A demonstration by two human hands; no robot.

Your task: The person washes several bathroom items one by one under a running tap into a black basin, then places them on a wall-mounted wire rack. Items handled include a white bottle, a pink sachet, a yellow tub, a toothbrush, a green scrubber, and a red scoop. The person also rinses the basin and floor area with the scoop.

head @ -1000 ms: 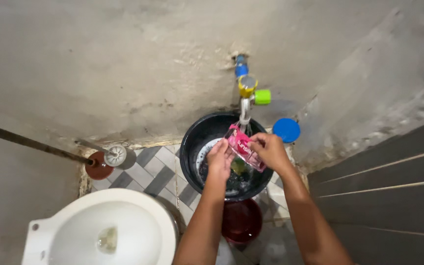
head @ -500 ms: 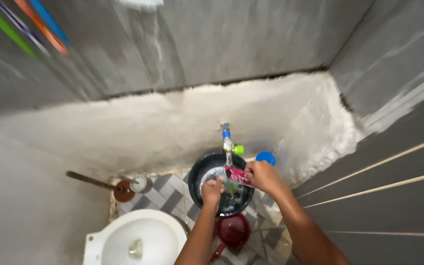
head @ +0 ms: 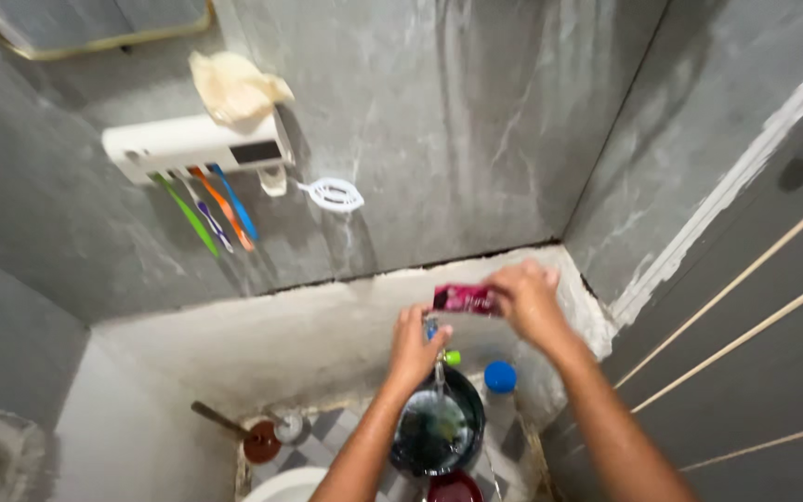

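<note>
Head view: the right hand [head: 530, 299] pinched one pink sachet [head: 464, 298] by its right edge, raised before the grey wall above the black bucket [head: 439, 435]. The left hand [head: 414, 346] was closed around the tap [head: 440, 358]. The sachet looked light, limp and probably wet and slippery; a sealed edge seemed the surest place to grip it. Counted: one sachet, one bucket, one blue-capped bottle [head: 500, 389], four toothbrushes [head: 212, 210] hanging in the holder.

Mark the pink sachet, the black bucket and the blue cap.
pink sachet [head: 462, 299], head view, middle of its face.
black bucket [head: 472, 446], head view, right rim.
blue cap [head: 500, 376], head view, top.
</note>
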